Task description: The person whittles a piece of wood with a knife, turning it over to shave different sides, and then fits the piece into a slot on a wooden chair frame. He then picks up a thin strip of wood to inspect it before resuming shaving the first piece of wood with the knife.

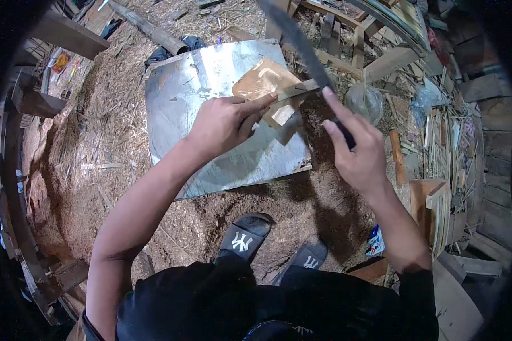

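My left hand [221, 124] is closed on a short wooden strip [299, 89], its index finger stretched along the wood. The strip points right, over a small brown board [249, 84] with pale smears. That board lies on a larger worn, whitish panel [179, 128]. In my right hand [359, 149] is a machete [302, 46], its handle mostly hidden in the palm and the index finger laid along the blade's base. Its long dark blade slants up and to the left, and its lower end overlaps the strip's right end in this view.
Wood shavings [119, 153] cover the ground. A round pole [148, 27] lies behind the panel, and timber frames [358, 45] stand at the back right. Clear plastic bags [365, 103] and thin offcuts lie on the right. My sandals [246, 236] are just in front of the panel.
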Demonstrator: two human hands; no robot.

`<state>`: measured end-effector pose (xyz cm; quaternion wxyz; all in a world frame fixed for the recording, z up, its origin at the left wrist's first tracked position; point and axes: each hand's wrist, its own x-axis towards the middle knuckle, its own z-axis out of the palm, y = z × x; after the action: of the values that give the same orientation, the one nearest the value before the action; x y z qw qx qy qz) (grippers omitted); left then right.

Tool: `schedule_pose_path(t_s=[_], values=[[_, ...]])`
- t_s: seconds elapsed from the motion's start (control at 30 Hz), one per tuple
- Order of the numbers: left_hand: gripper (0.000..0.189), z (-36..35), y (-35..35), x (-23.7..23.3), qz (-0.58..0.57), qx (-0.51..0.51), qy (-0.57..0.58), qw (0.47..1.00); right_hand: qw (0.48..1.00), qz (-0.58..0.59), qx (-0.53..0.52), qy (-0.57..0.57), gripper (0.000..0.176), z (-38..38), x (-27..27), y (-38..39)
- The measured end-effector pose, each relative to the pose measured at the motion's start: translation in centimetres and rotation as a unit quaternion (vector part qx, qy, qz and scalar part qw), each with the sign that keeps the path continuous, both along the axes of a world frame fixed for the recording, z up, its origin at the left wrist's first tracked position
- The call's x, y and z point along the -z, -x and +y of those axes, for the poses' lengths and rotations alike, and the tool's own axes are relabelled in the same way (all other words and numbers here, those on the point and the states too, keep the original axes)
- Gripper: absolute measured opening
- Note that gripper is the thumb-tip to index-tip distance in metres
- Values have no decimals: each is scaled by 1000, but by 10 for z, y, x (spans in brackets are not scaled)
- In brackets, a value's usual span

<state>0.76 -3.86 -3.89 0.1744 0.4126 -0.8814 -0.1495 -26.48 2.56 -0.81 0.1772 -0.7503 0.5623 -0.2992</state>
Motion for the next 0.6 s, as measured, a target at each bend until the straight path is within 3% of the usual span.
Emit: schedule_pose_path(t_s=[0.07,0.13,0.2,0.27,0.33,0.37,0.5,0.6], values=[[63,1,0,-2,-8,-4,3,1000,994,-34,-11,103,49,-2,-3,-1],[64,1,0,-3,-17,-2,7,1000,995,-24,-4,96,49,4,1,-4],[64,1,1,-2,-32,-3,3,999,990,120,-2,-70,50,9,5,-5],[62,0,2,-1,-25,2,13,1000,996,59,8,-60,49,7,13,-2],[60,3,0,1,-19,2,20,1000,993,-93,11,-66,48,8,14,2],[59,4,-1,1,-8,5,20,1000,993,-93,9,-66,48,9,13,5],[58,16,-3,0,-14,22,13,1000,882,-354,101,-294,44,21,-3,12],[44,19,-3,1,-14,30,37,999,925,-292,71,-232,46,27,10,23]])
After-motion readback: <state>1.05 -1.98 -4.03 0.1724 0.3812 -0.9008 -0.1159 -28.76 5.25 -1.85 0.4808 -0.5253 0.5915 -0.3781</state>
